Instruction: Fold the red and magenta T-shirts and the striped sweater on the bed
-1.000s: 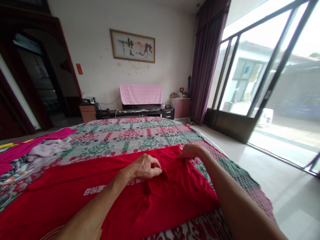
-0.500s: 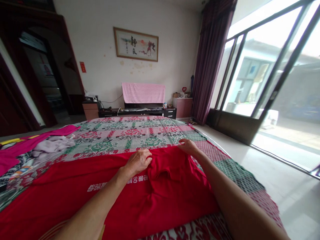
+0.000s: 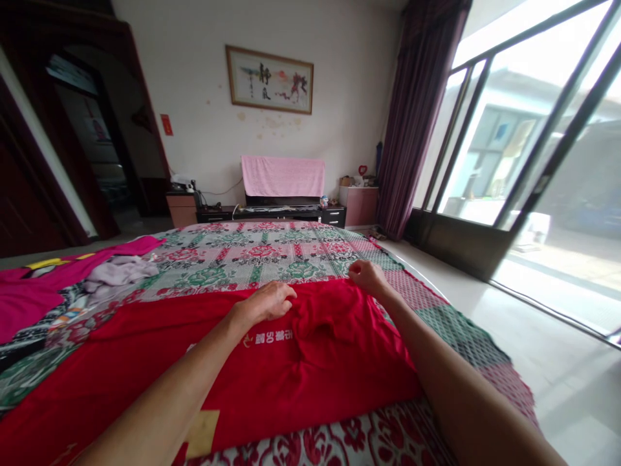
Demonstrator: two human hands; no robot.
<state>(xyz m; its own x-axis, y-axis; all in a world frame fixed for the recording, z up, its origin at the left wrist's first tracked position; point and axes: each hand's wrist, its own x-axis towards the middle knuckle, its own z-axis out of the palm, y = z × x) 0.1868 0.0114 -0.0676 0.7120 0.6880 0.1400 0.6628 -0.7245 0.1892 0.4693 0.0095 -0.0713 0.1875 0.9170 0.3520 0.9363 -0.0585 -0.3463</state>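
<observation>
A red T-shirt (image 3: 334,375) with white printed characters lies spread over a patterned bed cover (image 3: 262,249), wrinkled at its right part. My left hand (image 3: 272,301) is on the shirt's far side above the lettering, its thumb and fingertips closed on a bit of the cloth. At the far right corner of the shirt, my right hand (image 3: 367,277) has its fingers curled together at the cloth's edge. The cloth between the two hands is bunched into soft folds. A tan patch (image 3: 202,432) shows on the shirt beside my left forearm.
At the left of the bed lie a pink garment (image 3: 111,249) and a crumpled grey cloth (image 3: 119,272). A low cabinet (image 3: 334,217) stands beyond the bed, near a pink cloth-covered screen (image 3: 284,176). Glass doors (image 3: 514,142) and tiled floor (image 3: 485,285) are to the right.
My right hand's fingers, stretched out before, have curled closed at the shirt's edge. My left hand's fingers have straightened somewhat at the cloth. The view has shifted slightly, showing more of the tan patch.
</observation>
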